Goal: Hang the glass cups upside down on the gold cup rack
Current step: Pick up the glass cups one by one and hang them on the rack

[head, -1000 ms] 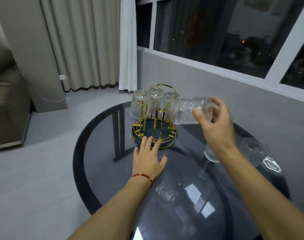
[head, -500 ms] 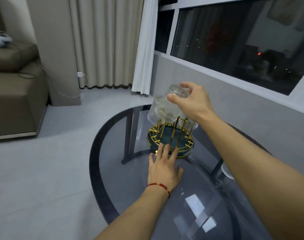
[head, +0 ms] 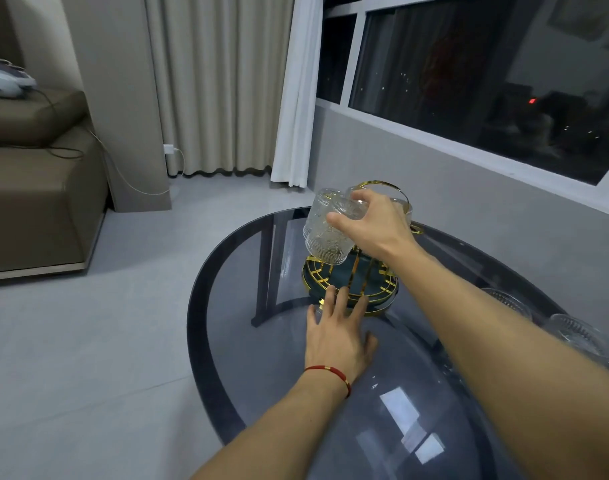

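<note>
**A:** Looks like mid-hang right now. Right hand wrapped around the base of a glass cup, mouth pointing down, held over the near-left side of the gold cup rack. Can't tell whether a prong is already inside the cup — too much glass overlapping there. At least one more upside-down cup parked on the rack just behind it, touching or nearly so.

**B:** And the left hand? Gripping anything?

**A:** Nope, holding nothing. Flat on the glass desk, fingers spread, fingertips right up against the rack's round base. Probably bracing it so the thing doesn't slide.

**B:** So what next, then?

**A:** Guessing: lower the cup straight down until it seats on its prong, then let go gently. Needs care not to knock the neighbour — those two sit really close. Also worth keeping the rack pinned while the weight settles, since a wire stand on smooth glass could skate.

**B:** Much left after that?

**A:** Some. Two more cups waiting on the desk off to the right, partly hidden behind the right forearm. Hard to make out much about them at that edge. So roughly past halfway, judging by what's on the rack versus what's off it — not finished.
</note>
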`<state>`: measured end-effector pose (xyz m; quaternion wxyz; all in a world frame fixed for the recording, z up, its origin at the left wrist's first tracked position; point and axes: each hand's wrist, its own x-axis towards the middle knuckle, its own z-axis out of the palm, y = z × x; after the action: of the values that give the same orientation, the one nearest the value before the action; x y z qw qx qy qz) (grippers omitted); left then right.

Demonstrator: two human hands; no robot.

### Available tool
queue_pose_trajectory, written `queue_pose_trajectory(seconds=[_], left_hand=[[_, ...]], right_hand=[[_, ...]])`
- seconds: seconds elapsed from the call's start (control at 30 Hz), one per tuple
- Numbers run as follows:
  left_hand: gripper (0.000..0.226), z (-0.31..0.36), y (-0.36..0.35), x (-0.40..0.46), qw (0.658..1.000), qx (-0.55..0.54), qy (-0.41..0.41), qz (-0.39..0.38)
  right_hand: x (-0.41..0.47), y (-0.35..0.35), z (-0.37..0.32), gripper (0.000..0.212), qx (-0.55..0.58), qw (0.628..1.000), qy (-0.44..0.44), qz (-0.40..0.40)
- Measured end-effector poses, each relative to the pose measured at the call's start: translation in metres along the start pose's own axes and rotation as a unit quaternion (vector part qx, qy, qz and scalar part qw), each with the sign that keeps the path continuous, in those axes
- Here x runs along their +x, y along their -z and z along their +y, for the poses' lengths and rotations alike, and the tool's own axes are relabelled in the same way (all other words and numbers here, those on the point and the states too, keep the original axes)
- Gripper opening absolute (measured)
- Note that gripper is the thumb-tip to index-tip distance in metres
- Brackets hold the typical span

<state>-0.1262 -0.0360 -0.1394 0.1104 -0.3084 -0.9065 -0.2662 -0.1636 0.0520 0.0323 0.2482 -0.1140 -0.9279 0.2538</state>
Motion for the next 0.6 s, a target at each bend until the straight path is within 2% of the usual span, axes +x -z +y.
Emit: queue_pose_trajectory(seconds=[0.43,0.5,0.6], left_hand=[[0.065,-0.002,0.001,0.002,0.999,0.033,0.0,-0.022],[0.064,0.001,0.003,0.002,0.999,0.036,-0.003,-0.019],[0.058,0.006,0.007,-0.001,0.998,0.059,-0.025,0.001]], right_hand=[[-0.011,-0.021,-0.001,0.068,-0.154,0.987,0.015,-0.035],[-0.021,-0.011,0.001,0.063,-0.149,0.988,0.027,-0.006],[-0.052,0.014,0.016,0.043,-0.067,0.994,0.043,0.081]])
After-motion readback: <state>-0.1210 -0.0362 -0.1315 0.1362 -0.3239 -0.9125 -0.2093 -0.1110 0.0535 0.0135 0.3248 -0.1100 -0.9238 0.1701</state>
